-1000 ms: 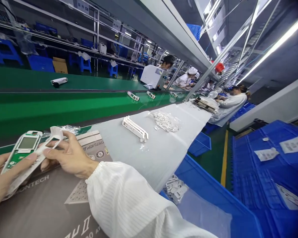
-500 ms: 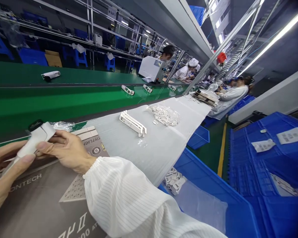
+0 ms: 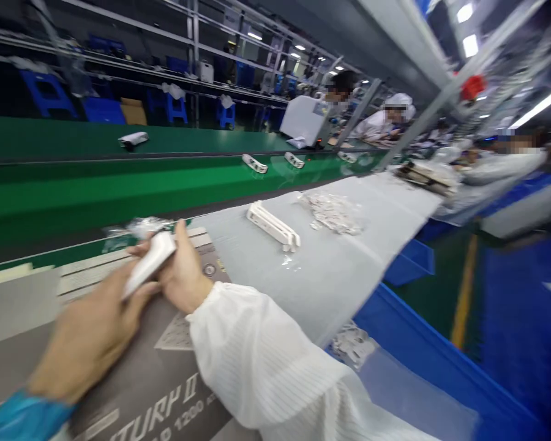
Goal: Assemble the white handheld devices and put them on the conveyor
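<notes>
Above a grey printed cardboard box (image 3: 160, 392), a white plastic handheld device (image 3: 152, 260) with an angled head is held between both hands. My left hand (image 3: 92, 334), blurred by motion, is closed round its lower end. My right hand (image 3: 186, 272) grips it at the head end, with the thumb pointing up along its far side. The fingers hide part of the device. Just beyond the hands lies crumpled clear plastic (image 3: 147, 228). To the right, white curved plastic strips (image 3: 273, 226) lie together on the white-covered bench (image 3: 248, 294).
A bag of small white parts (image 3: 333, 211) lies farther along the bench. Behind it runs a green conveyor (image 3: 188, 177) carrying several white housings (image 3: 254, 163). A blue bin (image 3: 422, 331) with white parts stands at the right. Co-workers sit farther down the line.
The view has swung left, so the scene sits farther right. Both hands have turned the device; its black end, seen before, is now hidden. My left hand shows more fully.
</notes>
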`<state>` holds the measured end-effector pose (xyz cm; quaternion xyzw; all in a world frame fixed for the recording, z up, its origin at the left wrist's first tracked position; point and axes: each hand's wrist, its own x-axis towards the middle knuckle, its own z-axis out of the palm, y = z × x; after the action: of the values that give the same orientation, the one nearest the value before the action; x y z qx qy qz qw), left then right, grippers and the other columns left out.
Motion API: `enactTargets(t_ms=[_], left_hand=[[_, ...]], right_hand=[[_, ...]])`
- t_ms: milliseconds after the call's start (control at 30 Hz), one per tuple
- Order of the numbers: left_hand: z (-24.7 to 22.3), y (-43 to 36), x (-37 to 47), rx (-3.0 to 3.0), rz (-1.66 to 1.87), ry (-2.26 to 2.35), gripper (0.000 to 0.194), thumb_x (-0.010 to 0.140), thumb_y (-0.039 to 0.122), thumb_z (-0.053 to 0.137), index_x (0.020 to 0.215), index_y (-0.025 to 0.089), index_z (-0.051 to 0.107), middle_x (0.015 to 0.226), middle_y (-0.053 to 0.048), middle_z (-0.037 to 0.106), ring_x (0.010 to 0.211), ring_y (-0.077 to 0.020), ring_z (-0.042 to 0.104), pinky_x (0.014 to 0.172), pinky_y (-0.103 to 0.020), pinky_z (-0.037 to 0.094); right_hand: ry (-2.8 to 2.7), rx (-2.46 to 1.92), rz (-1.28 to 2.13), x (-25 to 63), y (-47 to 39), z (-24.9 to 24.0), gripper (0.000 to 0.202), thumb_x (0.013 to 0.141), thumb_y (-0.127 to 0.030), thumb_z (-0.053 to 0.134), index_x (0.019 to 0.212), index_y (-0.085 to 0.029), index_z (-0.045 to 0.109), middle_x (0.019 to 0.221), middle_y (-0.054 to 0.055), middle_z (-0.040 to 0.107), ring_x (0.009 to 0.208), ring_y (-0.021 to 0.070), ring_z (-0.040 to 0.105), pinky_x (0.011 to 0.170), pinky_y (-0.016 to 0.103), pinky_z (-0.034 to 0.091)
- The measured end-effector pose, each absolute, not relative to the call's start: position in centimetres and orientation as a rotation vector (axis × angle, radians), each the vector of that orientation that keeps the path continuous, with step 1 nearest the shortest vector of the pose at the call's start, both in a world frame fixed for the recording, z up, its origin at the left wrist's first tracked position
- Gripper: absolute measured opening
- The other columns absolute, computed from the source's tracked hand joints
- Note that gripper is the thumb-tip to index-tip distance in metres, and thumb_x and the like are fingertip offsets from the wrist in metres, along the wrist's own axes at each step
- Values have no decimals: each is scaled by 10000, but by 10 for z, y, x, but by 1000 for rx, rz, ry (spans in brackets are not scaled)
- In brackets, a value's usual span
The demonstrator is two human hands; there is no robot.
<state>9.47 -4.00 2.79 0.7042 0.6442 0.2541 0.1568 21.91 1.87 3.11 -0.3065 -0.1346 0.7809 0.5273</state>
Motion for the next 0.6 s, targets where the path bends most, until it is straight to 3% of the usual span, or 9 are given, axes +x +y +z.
enactTargets(t_ms=[67, 133, 233, 333, 467, 600], left_hand=[[33, -45, 111, 2278, 418, 1844, 552, 894, 546, 452, 1346, 241, 539, 1017, -109, 747, 626, -293, 668, 572, -319, 427], [36, -44, 119, 2364, 264, 1833, 536, 945, 536, 387, 1350, 213, 524, 983, -126, 747, 725, -315, 699, 637, -340, 461], [36, -36, 110, 2311, 255, 1876, 502, 982, 521, 329, 1298, 200, 550, 916, -122, 746, 781, -321, 707, 688, -371, 486], [32, -31, 92, 2201, 526, 1984, 430, 988, 487, 364, 1207, 195, 590, 1000, -125, 731, 943, -314, 688, 802, -409, 501], [26, -33, 86, 2190, 1080, 1821, 454, 944, 434, 529, 1333, 204, 486, 1294, -104, 625, 1186, -254, 581, 1009, -406, 437], [25, -38, 97, 2218, 1133, 1793, 423, 973, 403, 479, 1354, 219, 496, 1289, -96, 615, 1127, -247, 609, 939, -375, 480]], right_hand=[[-108, -762, 1880, 225, 18, 35, 497, 978, -511, 251, 653, -221, 490, 412, -52, 357, 441, 146, 387, 544, 304, 445], [-76, -725, 1874, 232, 18, 36, 463, 971, -484, 251, 646, -230, 462, 400, -71, 258, 403, 141, 323, 509, 304, 428], [-285, -653, 1948, 238, 19, 36, 459, 973, -531, 296, 712, -222, 515, 497, -40, 414, 505, 165, 480, 616, 348, 503], [-596, -565, 1995, 235, 15, 37, 364, 950, -535, 454, 853, -210, 586, 799, 24, 630, 829, 193, 625, 847, 369, 520], [-737, -455, 2011, 221, 4, 32, 282, 895, -473, 614, 962, -200, 639, 1037, 64, 678, 1119, 214, 582, 1029, 383, 445], [-689, -462, 1970, 214, -4, 25, 301, 834, -474, 698, 981, -212, 677, 1074, 56, 691, 1193, 228, 551, 1070, 400, 428]])
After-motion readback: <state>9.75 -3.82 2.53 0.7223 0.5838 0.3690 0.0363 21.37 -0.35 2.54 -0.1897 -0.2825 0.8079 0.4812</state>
